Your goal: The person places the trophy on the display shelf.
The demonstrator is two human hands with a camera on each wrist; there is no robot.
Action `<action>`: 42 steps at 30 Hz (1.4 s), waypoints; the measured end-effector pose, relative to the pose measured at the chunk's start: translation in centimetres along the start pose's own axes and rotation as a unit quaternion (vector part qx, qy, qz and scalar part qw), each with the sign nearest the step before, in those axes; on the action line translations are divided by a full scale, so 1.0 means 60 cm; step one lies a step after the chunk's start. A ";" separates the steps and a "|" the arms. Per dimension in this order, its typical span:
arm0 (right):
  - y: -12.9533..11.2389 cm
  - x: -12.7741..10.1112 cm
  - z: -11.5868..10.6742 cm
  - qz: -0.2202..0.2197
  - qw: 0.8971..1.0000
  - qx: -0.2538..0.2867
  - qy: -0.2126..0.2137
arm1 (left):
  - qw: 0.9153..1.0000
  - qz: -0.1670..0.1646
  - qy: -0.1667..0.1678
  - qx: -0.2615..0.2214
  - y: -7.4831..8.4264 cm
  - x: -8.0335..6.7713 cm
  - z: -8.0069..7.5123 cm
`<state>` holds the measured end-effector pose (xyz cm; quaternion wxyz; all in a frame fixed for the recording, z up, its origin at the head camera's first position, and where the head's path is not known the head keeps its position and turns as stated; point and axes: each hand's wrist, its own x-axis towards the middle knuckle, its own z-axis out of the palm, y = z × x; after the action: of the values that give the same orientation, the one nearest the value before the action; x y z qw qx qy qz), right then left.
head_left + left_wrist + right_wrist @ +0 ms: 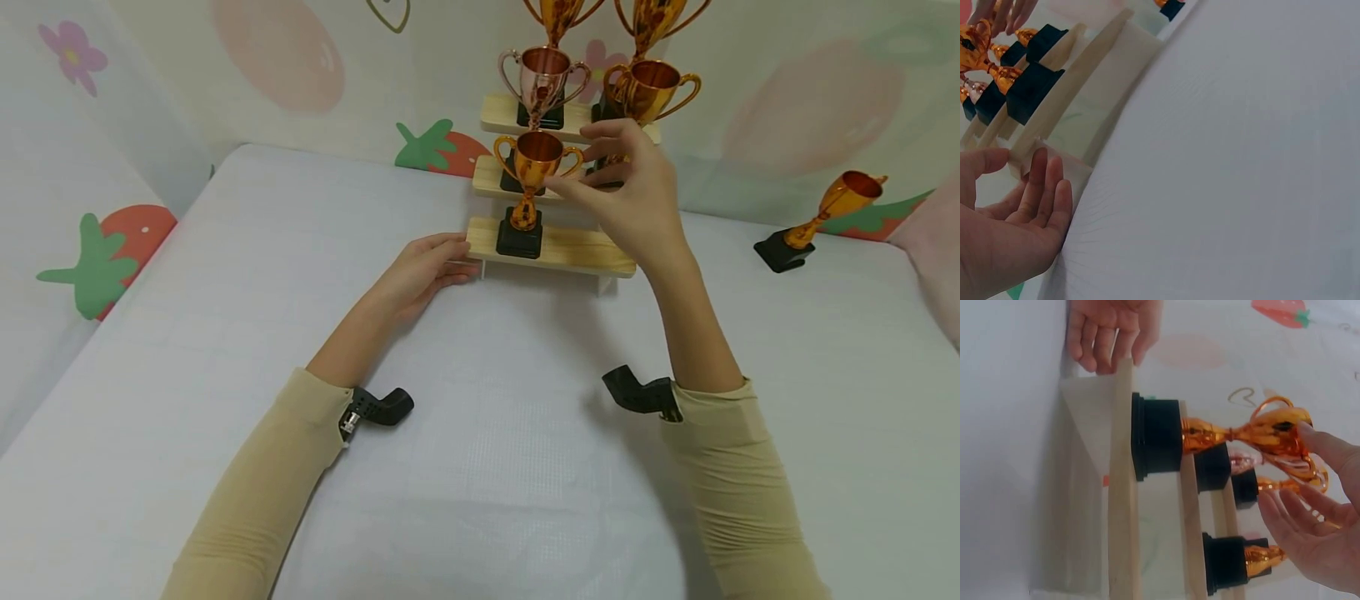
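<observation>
Here, a stepped wooden shelf (562, 247) stands on a white counter (480, 467), and a small gold trophy (534, 167) on a black base (519, 236) stands upright on its lowest step. The right hand (630, 196) is raised beside the trophy's cup with its fingers loosely spread; the thumb and forefinger reach the right handle, touching or very nearly so, and the right wrist view shows the fingertips (1310, 434) at the cup without a closed grip around it. The left hand (420, 271) lies flat on the counter with its fingers straight, the fingertips (1038, 169) pressed against the left end of the bottom step.

Higher steps carry a pink-toned trophy (542, 79) and another gold trophy (648, 87), with more above them cut off by the frame. Well apart to the right, a tilted trophy (821, 217) leans on the counter near the strawberry-patterned wall (300, 58).
</observation>
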<state>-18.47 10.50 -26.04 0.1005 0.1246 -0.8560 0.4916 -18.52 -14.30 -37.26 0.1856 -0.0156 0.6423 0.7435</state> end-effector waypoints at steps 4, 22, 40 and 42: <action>0.008 -0.001 -0.014 -0.003 1.000 -0.006 0.002 | 1.000 0.000 0.001 0.000 -0.001 0.002 -0.002; 0.058 0.000 -0.066 0.002 0.999 -0.016 0.035 | 1.000 -0.008 0.009 0.000 -0.001 0.005 -0.003; 0.106 -0.005 -0.127 0.054 0.996 -0.016 0.065 | 1.000 -0.007 0.003 0.003 -0.001 0.003 -0.002; 0.110 -0.005 -0.135 0.059 0.996 -0.013 0.069 | 1.000 -0.007 0.004 0.002 -0.001 0.002 -0.001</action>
<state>-19.84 20.78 -27.53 0.1318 0.0379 -0.8591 0.4930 -18.66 -14.34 -37.38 0.1886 -0.0229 0.6444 0.7407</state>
